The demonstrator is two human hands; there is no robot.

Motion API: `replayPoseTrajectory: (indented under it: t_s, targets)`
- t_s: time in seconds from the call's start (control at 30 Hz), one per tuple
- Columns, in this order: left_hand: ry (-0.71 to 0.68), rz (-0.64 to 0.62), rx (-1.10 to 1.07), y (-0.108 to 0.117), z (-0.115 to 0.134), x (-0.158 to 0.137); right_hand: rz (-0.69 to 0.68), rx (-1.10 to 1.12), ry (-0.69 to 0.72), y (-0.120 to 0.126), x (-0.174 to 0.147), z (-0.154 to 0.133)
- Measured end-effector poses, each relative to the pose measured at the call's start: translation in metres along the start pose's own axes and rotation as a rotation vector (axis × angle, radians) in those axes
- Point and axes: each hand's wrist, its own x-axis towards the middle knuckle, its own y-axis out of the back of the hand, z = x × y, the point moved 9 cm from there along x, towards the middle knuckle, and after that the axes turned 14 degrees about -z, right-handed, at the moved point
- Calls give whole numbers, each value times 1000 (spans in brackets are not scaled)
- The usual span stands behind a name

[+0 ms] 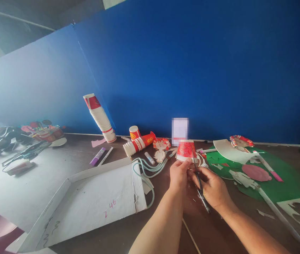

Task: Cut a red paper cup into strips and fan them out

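A red paper cup with a white band is held upside down in front of me, its wide end toward my hands. My left hand is closed on the cup's near lower edge, thumb on its side. Beside it, my right hand is closed around a slim black tool, whose thin tip reaches up against the cup's right side. Fingers partly cover the tool, so its exact kind is unclear. A black pen-like stick lies just below the right hand.
Left of my arms lies a shallow white box. Behind it are stacked paper cups, fallen cups, a purple marker and pale green cord. At right, a green sheet bears paper scraps and a pink oval. A blue partition stands behind.
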Motion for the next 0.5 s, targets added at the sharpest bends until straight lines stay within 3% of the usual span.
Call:
replayPoseTrajectory:
  t_s: [0.5]
  targets:
    - [17,-13,-36,2,-11,2,-12,-10,15,2,-1,-4]
